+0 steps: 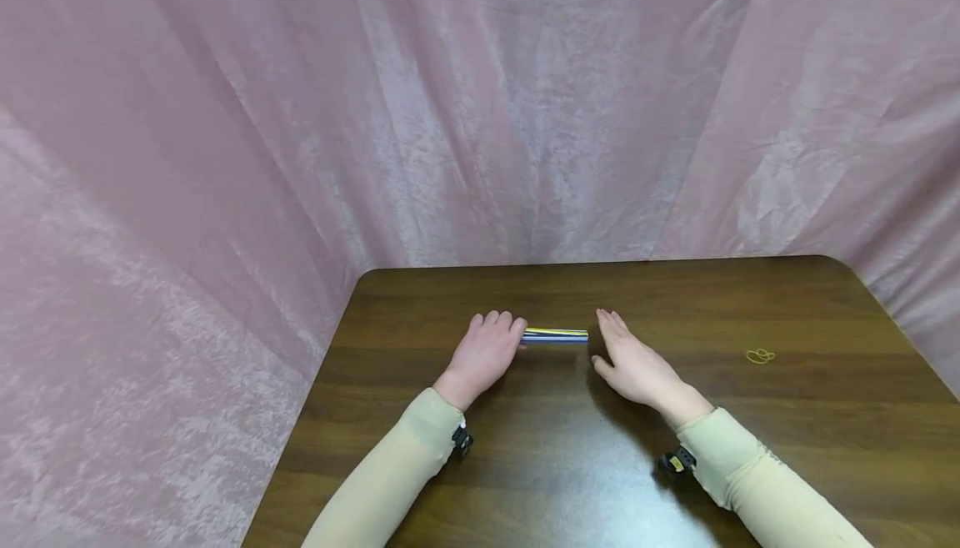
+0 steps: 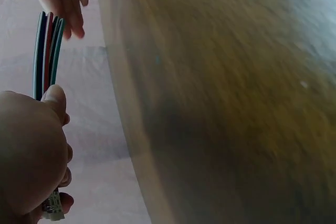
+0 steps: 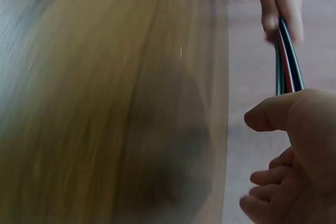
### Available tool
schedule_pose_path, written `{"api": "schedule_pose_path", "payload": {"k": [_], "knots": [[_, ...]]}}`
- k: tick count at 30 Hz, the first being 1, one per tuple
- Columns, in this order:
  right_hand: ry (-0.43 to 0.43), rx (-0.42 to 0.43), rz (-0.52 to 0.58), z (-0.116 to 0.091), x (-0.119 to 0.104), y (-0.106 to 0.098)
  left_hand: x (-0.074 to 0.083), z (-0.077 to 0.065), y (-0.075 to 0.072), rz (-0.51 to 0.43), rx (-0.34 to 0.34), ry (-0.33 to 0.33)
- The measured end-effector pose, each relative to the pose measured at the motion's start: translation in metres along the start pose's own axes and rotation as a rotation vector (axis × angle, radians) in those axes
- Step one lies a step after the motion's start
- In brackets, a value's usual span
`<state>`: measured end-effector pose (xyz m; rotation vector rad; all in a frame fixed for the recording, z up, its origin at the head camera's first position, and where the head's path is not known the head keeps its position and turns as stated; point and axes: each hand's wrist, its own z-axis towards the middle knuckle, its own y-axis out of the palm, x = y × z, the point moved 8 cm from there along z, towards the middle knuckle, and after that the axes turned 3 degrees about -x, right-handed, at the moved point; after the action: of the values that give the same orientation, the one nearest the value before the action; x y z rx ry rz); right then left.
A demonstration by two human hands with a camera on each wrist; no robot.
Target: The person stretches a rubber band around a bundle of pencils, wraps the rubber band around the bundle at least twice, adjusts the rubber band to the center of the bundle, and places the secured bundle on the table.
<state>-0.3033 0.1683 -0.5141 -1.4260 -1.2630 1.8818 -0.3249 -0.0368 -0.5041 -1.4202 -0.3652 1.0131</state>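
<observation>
My left hand curls round a bundle of long, thin coloured strips, which points to the right above the table. Yellow, white and blue edges show in the head view; dark, red and green ones appear in the left wrist view, spreading slightly at the free end. A patterned grey end sticks out below the left fist. Just off the free end, my right hand holds nothing, its fingers extended and its thumb apart. In the right wrist view the bundle passes behind the right thumb.
A thin yellow rubber band, looped on itself, lies to the right on the brown wooden table. A pink curtain hangs behind the table and along its sides. Both wrists wear small black cameras at the sleeve cuffs.
</observation>
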Motion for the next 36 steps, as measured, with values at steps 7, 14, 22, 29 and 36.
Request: {"api": "schedule_pose_path", "payload": {"k": [7, 14, 22, 29, 36], "knots": [[-0.025, 0.094, -0.047, -0.022, 0.049, -0.04, -0.004, -0.01, 0.012, -0.073, -0.047, -0.019], [0.03, 0.114, -0.1, -0.058, 0.111, -0.089, -0.014, -0.025, 0.026, -0.214, -0.081, -0.053], [0.028, 0.032, -0.165, -0.084, 0.162, -0.114, -0.018, -0.033, 0.03, -0.273, -0.08, -0.066], [0.016, -0.033, -0.239, -0.09, 0.182, -0.11, -0.011, -0.033, 0.032, -0.301, -0.093, -0.047], [0.065, -0.018, -0.232, -0.092, 0.187, -0.113, -0.006, -0.026, 0.03, -0.304, -0.096, -0.053]]}}
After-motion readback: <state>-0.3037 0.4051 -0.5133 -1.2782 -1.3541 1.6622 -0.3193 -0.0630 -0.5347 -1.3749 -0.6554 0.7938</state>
